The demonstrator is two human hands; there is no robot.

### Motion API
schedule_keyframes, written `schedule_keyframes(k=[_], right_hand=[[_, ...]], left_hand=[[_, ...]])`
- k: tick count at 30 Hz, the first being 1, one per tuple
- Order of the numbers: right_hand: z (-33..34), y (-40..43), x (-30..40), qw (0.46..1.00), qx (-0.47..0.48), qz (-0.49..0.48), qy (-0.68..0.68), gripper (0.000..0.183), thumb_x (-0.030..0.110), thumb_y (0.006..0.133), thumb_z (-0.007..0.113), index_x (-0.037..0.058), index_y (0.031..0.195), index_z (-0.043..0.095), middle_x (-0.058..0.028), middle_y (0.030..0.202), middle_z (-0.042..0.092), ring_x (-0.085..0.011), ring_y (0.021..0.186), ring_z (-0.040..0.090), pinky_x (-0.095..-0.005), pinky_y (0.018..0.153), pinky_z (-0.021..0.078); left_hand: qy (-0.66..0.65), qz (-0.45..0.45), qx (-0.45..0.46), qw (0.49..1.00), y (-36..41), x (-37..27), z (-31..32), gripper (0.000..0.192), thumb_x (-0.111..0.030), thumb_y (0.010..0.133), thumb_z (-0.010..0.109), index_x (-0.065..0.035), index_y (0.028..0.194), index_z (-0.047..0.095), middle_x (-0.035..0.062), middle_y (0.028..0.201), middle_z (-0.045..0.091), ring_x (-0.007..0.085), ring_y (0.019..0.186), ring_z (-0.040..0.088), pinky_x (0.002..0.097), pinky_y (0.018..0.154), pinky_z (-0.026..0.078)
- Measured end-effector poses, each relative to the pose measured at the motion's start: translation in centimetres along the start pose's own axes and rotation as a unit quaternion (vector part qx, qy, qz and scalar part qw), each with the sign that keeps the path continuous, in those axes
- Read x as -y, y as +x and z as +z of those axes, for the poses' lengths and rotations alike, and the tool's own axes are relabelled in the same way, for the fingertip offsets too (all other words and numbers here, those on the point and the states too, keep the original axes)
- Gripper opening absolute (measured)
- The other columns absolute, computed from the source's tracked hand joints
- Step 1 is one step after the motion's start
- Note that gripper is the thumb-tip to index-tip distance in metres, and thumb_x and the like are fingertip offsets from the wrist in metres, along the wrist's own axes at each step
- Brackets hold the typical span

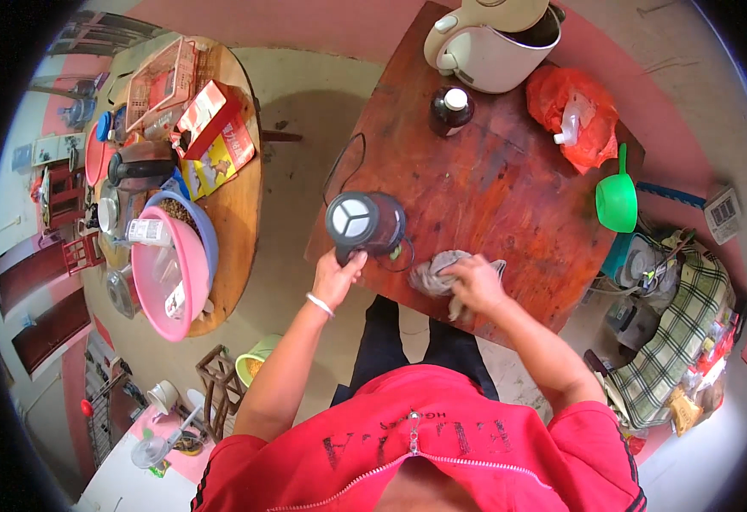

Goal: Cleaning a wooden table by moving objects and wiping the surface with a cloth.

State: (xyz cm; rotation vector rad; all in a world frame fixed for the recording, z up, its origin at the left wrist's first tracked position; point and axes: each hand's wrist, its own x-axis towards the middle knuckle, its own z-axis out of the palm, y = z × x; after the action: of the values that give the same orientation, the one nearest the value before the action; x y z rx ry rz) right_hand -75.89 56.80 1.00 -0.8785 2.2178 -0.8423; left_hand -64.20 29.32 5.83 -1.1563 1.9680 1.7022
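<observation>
My left hand [337, 280] grips the dark handle of a grey lidded kettle or jug [383, 224] with a dark, see-through body, at the near left edge of a red-brown wooden table [501, 192]. A thin black cord loops beside it. On the tabletop to the right, my right hand [478, 281] is closed on a crumpled grey cloth [434, 274], which is partly blurred. Farther back stands a dark bottle with a white cap [451, 112]. Behind it is a white electric kettle [501, 54] with its lid raised.
A red plastic bag [594, 144] with a small clear bottle and a green dipper [617, 201] lie along the right side. Left, a round wooden table [239, 211] holds a pink basin [175, 275], boxes and a basket. A light green bucket [255, 358] stands on the floor.
</observation>
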Motion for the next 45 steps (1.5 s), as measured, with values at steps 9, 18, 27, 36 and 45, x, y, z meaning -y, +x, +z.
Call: schedule_keyframes(k=[9, 18, 27, 36, 45], right_hand=[[-7.4, 12.3, -8.6, 0.854, -0.353, 0.232, -0.305, 0.051, 0.014, 0.070, 0.059, 0.0220, 0.120, 0.054, -0.0090, 0.121, 0.052, -0.0330, 0.105, 0.050, -0.0483, 0.087, 0.0395], [21.2, 5.2, 12.6, 0.978, 0.085, -0.180, -0.064, 0.027, 0.015, 0.076, 0.053, 0.0243, 0.097, 0.067, -0.0011, 0.104, 0.057, -0.0226, 0.102, 0.050, -0.0441, 0.084, 0.0378], [-2.4, -10.0, -3.4, 0.845, -0.388, 0.216, 0.299, 0.046, 0.002, 0.077, 0.058, 0.0049, 0.122, 0.055, -0.0106, 0.110, 0.060, -0.0244, 0.088, 0.061, -0.0372, 0.077, 0.0513], [14.0, -6.6, 6.5, 0.924, -0.274, 0.211, -0.165, 0.044, 0.007, 0.064, 0.062, 0.0177, 0.106, 0.062, -0.0142, 0.106, 0.058, -0.0353, 0.098, 0.052, -0.0478, 0.081, 0.0393], [6.3, -0.4, 6.1, 0.946, -0.283, 0.070, 0.140, 0.030, -0.003, 0.063, 0.057, 0.0121, 0.086, 0.069, -0.0073, 0.089, 0.062, -0.0266, 0.093, 0.056, -0.0356, 0.082, 0.0457]], left_hand=[[-0.109, -0.078, -0.110, 0.985, -15.0, 7.9, -4.1, 0.015, -0.018, 0.085, 0.063, -0.0043, 0.082, 0.056, 0.0022, 0.074, 0.058, 0.0106, 0.063, 0.055, 0.0253, 0.057, 0.045], [-0.039, -0.119, -0.149, 0.981, -29.3, 21.7, -8.1, 0.005, -0.006, 0.083, 0.063, -0.0037, 0.086, 0.059, -0.0002, 0.084, 0.060, 0.0101, 0.079, 0.055, 0.0235, 0.074, 0.043], [0.020, -0.103, -0.069, 0.992, -26.8, 17.7, -11.4, 0.007, -0.007, 0.083, 0.064, -0.0050, 0.082, 0.058, -0.0035, 0.077, 0.057, 0.0060, 0.070, 0.049, 0.0220, 0.067, 0.040], [-0.081, -0.130, -0.043, 0.987, -24.1, 16.3, -13.3, 0.009, -0.008, 0.083, 0.063, -0.0064, 0.081, 0.054, -0.0022, 0.074, 0.055, 0.0071, 0.064, 0.048, 0.0222, 0.058, 0.039], [-0.013, -0.094, -0.023, 0.995, -23.3, 12.8, -11.3, 0.011, -0.010, 0.081, 0.067, -0.0035, 0.080, 0.058, -0.0050, 0.074, 0.056, 0.0064, 0.068, 0.049, 0.0226, 0.062, 0.041]])
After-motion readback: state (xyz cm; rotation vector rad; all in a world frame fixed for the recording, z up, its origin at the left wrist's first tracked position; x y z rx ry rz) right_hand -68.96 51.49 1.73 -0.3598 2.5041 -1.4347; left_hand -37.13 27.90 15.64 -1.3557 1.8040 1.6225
